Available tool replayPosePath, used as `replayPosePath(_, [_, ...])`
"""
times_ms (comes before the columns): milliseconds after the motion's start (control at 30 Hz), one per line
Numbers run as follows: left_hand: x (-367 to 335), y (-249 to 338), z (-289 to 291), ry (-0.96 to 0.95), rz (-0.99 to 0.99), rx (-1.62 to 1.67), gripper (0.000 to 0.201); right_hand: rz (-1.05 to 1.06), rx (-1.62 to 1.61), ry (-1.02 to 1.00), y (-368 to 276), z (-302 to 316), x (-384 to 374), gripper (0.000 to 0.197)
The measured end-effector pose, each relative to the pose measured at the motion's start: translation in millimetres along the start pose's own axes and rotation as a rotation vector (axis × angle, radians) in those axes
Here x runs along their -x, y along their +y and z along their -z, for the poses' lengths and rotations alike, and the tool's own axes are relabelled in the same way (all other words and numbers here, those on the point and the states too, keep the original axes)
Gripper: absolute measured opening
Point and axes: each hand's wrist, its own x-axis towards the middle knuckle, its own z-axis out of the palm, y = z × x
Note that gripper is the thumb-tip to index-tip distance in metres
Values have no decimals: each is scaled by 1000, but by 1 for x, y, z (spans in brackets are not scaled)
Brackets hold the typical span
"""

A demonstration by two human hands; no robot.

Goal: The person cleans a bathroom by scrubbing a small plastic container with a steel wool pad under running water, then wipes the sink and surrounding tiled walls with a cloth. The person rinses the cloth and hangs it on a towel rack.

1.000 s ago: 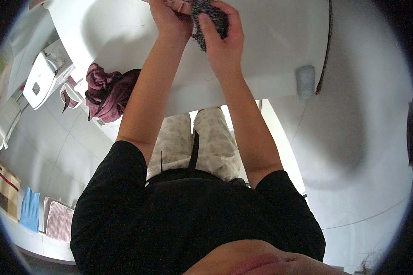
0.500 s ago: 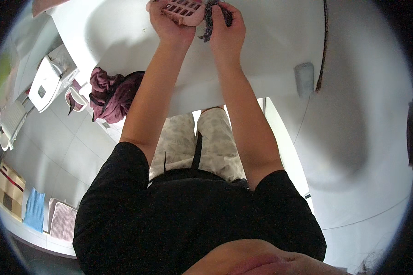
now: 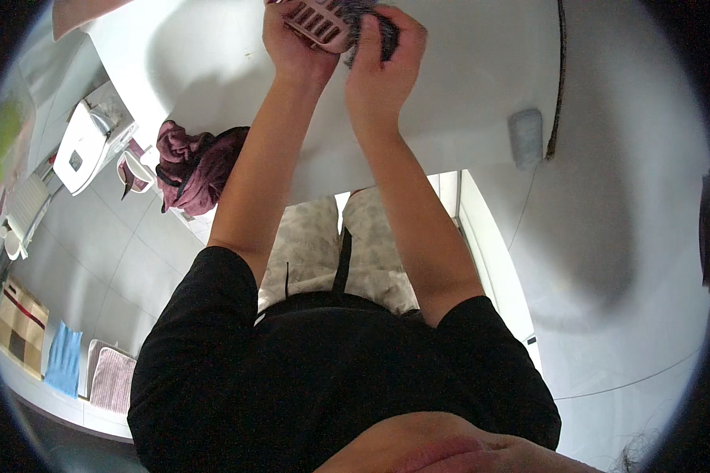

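Observation:
Both my arms reach up over a white basin [image 3: 213, 63] at the top of the head view. My left hand [image 3: 288, 47] grips a pink slotted plastic piece [image 3: 317, 17], like a small basket or holder. My right hand [image 3: 383, 67] is closed on a dark grey cloth [image 3: 375, 27] pressed against that pink piece. The top edge of the picture cuts off part of both things.
A maroon bundle of cloth [image 3: 193, 165] lies at the counter's left edge. A small grey bar [image 3: 526, 138] sits on the white counter at the right, beside a dark cord [image 3: 560, 79]. A white toilet [image 3: 87, 142] and folded towels [image 3: 63, 359] are on the tiled floor at left.
The pink slotted piece has come into view in my left hand. Both hands have shifted slightly with the dark cloth staying against it.

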Motion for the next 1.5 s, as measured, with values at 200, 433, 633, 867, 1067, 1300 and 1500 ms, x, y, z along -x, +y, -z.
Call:
replayPosePath(200, [-4, 1, 13, -86, -68, -36, 43, 199, 125, -138, 22, 11, 3, 25])
replayPosePath(433, [-2, 1, 14, 31, -146, -209, 45, 96, 319, -43, 8, -9, -8, 26])
replayPosePath(633, [-6, 0, 16, 62, -34, 26, 46, 238, 335, -256, 23, 4, 15, 25])
replayPosePath(867, [5, -5, 4, -100, 185, 34, 54, -123, -102, 46, 17, 0, -42, 28])
replayPosePath(1067, [-2, 1, 1, -91, 125, -91, 51, -73, -506, 105, -3, 23, -32, 32])
replayPosePath(1300, [-12, 7, 28, 90, 70, -275, 39, 267, 187, -266, 12, 11, -23, 27])
replayPosePath(1500, [-4, 29, 33, 98, 286, -535, 38, -186, -62, -252, 10, 4, -64, 28])
